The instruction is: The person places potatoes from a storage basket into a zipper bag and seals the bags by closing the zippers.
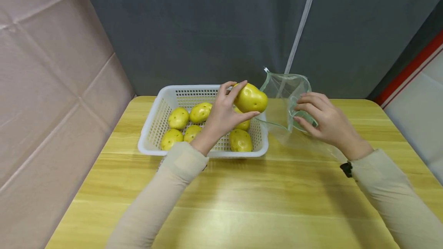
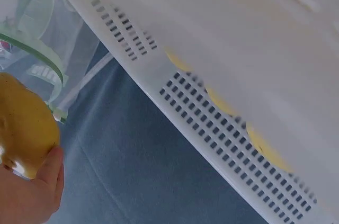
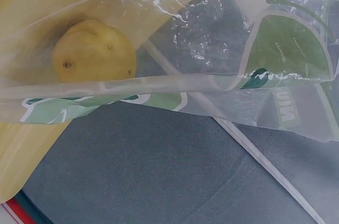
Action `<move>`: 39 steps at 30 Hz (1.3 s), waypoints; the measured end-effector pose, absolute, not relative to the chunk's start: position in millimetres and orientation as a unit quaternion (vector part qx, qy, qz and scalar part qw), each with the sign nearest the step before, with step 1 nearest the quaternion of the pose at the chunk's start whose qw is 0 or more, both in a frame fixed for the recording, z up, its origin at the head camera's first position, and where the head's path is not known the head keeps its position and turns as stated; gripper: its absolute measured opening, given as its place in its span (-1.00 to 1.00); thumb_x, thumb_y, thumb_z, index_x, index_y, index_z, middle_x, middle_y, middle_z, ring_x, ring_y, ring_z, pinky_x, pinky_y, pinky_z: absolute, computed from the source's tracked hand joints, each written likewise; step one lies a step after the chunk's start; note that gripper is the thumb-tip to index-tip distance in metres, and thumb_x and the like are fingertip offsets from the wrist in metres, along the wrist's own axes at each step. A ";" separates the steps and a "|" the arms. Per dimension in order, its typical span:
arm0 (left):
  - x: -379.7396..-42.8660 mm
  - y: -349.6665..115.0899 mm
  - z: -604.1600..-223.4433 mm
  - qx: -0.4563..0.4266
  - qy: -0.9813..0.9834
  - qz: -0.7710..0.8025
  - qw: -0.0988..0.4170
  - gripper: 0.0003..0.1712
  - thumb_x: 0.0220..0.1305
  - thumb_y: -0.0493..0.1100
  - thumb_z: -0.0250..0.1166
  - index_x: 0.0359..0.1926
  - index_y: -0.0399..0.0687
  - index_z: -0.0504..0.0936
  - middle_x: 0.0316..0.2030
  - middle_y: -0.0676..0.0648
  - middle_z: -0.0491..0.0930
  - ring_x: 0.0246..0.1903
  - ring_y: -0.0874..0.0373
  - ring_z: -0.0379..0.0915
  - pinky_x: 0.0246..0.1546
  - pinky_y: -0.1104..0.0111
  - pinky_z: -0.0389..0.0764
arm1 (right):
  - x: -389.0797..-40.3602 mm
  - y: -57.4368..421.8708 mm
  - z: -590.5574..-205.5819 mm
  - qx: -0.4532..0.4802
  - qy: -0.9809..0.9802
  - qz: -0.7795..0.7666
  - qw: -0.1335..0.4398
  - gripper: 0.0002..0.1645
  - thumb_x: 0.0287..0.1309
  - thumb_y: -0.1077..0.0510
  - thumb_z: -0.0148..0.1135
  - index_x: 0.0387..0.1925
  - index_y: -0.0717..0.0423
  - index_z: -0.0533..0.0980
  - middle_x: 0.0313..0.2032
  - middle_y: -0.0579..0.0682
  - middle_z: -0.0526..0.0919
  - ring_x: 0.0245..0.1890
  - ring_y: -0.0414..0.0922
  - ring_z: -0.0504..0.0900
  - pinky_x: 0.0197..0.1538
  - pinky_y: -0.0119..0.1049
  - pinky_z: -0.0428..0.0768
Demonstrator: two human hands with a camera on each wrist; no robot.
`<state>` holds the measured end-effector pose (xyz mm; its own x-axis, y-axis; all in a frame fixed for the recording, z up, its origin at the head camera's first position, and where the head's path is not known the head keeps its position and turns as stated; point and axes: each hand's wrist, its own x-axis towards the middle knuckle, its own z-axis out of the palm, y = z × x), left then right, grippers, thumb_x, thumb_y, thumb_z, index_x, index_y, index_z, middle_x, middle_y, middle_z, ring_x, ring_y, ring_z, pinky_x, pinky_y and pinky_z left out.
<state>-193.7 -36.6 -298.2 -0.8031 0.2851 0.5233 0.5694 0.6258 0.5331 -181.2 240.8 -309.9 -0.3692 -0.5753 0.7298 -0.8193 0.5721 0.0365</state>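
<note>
My left hand (image 1: 223, 112) grips a yellow potato (image 1: 252, 98) between fingers and thumb, above the right side of a white plastic basket (image 1: 151, 124). Several more potatoes (image 1: 240, 140) lie in the basket. Just right of the held potato, a clear zip bag (image 1: 282, 87) with green edging gapes toward it. My right hand (image 1: 320, 116) pinches the bag's right edge between curled fingers and thumb. In the right wrist view, another potato (image 3: 94, 52) shows through the plastic near the wooden surface; the right hand is out of that view.
The basket stands at the back of a wooden table (image 1: 214, 199), close to a dark grey curtain (image 1: 194, 30). A pale quilted wall covering (image 1: 52, 80) is on the left. On the right runs a white panel with a red border (image 1: 408, 68).
</note>
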 end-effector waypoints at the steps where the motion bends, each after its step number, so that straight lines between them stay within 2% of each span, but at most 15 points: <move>1: -193.9 -34.9 -298.0 -0.241 -0.882 -0.357 0.193 -0.07 -0.09 0.07 0.53 0.33 0.02 0.36 0.22 -0.23 0.27 0.12 -0.07 0.41 0.15 0.14 0.53 | -181.3 240.8 -309.5 0.430 -0.811 0.167 0.359 -0.39 0.41 -0.16 -0.11 -0.32 0.30 0.58 -0.21 0.25 0.60 -0.02 0.17 0.48 0.39 -0.52 0.17; 11: -194.1 -18.5 -298.6 -0.244 -0.888 -0.351 0.172 -0.05 -0.10 0.13 0.52 0.34 0.08 0.36 0.23 -0.16 0.29 0.13 -0.02 0.38 0.11 0.17 0.55 | -181.9 239.9 -306.6 0.430 -0.813 0.161 0.359 -0.37 0.41 -0.16 -0.12 -0.34 0.32 0.57 -0.21 0.26 0.59 -0.02 0.19 0.48 0.39 -0.51 0.16; 28: -192.0 -0.7 -300.4 -0.273 -0.899 -0.309 0.144 -0.07 -0.08 0.17 0.49 0.33 0.05 0.37 0.27 -0.16 0.30 0.19 -0.09 0.36 0.16 0.14 0.52 | -182.5 236.6 -305.1 0.438 -0.784 0.193 0.395 -0.41 0.38 -0.17 -0.06 -0.37 0.27 0.58 -0.23 0.23 0.60 -0.05 0.18 0.49 0.39 -0.49 0.22; 34: -192.2 -2.0 -302.1 -0.319 -0.883 -0.309 0.153 -0.32 0.13 -0.02 0.40 0.26 -0.09 0.45 0.15 -0.14 0.43 0.14 0.02 0.44 0.15 0.29 0.53 | -181.5 236.6 -303.0 0.433 -0.784 0.194 0.400 -0.42 0.38 -0.15 -0.04 -0.40 0.28 0.58 -0.24 0.24 0.60 -0.05 0.19 0.49 0.37 -0.44 0.26; 39: -190.5 -5.0 -304.4 -0.368 -0.885 -0.247 0.142 -0.53 0.29 -0.06 0.25 0.19 -0.06 0.52 0.12 -0.08 0.52 0.13 0.05 0.45 0.15 0.30 0.54 | -181.3 237.9 -302.9 0.429 -0.787 0.191 0.400 -0.44 0.38 -0.12 -0.05 -0.42 0.27 0.56 -0.24 0.24 0.59 -0.05 0.19 0.49 0.37 -0.44 0.26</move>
<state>-190.5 -5.0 -304.4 -0.6886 0.5810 0.4339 0.7217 0.6068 0.3330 -181.3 237.9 -302.9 -0.3113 -0.5231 0.7934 -0.8285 0.5584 0.0431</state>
